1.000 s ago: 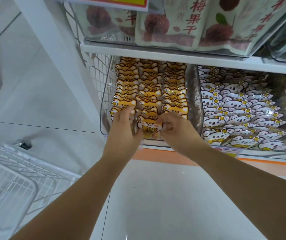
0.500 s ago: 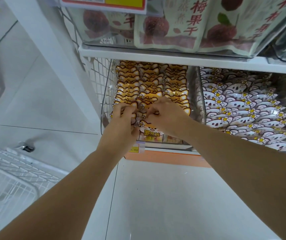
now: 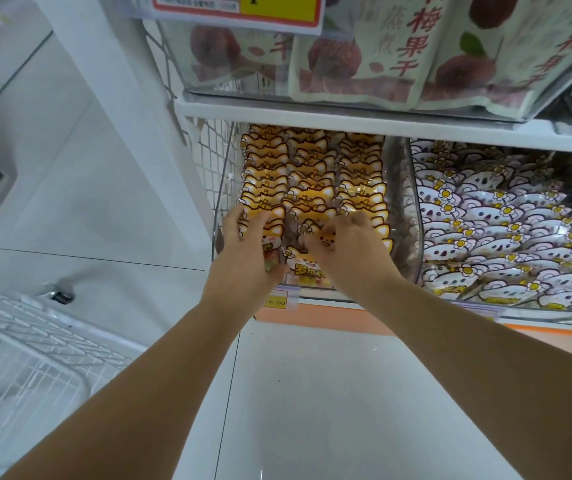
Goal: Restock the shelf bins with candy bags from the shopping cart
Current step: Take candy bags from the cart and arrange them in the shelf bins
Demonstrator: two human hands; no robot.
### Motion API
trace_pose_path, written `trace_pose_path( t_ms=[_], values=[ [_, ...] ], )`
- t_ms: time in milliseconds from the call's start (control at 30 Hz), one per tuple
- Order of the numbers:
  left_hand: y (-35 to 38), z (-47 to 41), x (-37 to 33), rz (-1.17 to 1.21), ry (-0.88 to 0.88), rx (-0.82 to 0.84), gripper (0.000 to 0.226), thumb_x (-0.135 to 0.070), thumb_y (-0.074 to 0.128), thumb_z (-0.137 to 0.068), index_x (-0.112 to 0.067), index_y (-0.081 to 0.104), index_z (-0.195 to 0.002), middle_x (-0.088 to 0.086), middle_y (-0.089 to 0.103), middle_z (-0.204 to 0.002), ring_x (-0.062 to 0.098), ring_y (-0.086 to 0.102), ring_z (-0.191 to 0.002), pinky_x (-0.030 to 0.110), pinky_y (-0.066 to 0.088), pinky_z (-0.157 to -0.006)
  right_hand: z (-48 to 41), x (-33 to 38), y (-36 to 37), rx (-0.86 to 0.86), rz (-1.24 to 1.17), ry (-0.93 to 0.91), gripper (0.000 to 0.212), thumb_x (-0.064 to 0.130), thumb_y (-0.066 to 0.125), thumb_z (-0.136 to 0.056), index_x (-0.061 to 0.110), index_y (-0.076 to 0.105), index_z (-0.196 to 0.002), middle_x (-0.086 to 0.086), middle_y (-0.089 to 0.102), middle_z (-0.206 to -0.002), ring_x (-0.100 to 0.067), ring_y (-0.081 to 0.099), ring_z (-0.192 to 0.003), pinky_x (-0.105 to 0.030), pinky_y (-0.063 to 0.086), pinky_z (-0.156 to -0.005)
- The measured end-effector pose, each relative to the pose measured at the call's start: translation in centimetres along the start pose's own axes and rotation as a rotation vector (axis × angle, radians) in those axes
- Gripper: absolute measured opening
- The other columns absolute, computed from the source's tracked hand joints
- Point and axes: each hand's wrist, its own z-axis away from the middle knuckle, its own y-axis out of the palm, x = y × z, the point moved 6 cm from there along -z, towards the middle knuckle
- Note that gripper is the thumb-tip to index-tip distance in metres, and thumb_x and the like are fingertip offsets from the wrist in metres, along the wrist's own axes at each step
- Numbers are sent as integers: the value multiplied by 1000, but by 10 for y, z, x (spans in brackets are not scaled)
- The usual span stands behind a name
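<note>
Both your hands are reaching into the clear bin (image 3: 223, 188) at the left end of the lower shelf (image 3: 346, 123), where the orange candy bags (image 3: 312, 174) are standing in three rows running front to back. Your left hand (image 3: 248, 247) is curling its fingers over the tops of the front bags in the left row, with the thumb lying against their face, so it is gripping them. Your right hand (image 3: 353, 247) is bending its fingers down over the front of the middle and right rows and is pinching a bag's top between thumb and fingers. The frontmost bag of the middle row is showing between your two hands. White candy bags (image 3: 506, 237) are filling the neighbouring bin just to the right, and green fruit pouches (image 3: 364, 57) are sitting on the level above. A yellow price tag (image 3: 277, 301) is hanging on the shelf edge below your left wrist. The white wire shopping cart (image 3: 35, 358) is standing at the lower left, well apart from the bin; its contents are not showing clearly.
</note>
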Motion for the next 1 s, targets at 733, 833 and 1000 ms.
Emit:
trace_pose_path(
  t_ms=[733,833,1000],
  values=[
    [4,0,-7,105,45,-93,42,-11,71,-89,-17,56,-127,4,46,-134,24,65,-107,48,57,-88,17,-32,5,-13,-218,-64,10,15,74,-86,18,77,-94,3,68,-89,-22,65,-88,-31,52,-79],
    [1,1,-4,63,-9,-63,39,-17,72,-88,-19,55,-124,1,54,-125,22,65,-102,46,56,-86,15,-33,2,17,-174,9,13,35,81,-79,26,73,-85,8,67,-78,-16,62,-79,-28,48,-68],
    [0,-3,6,56,-125,72,37,-18,76,-84,-21,59,-117,-1,64,-104,24,66,-96,45,55,-88,18,-41,3,-62,-187,30,27,28,80,-81,21,59,-65,4,59,-64,-23,56,-68,-30,41,-59]
  ],
)
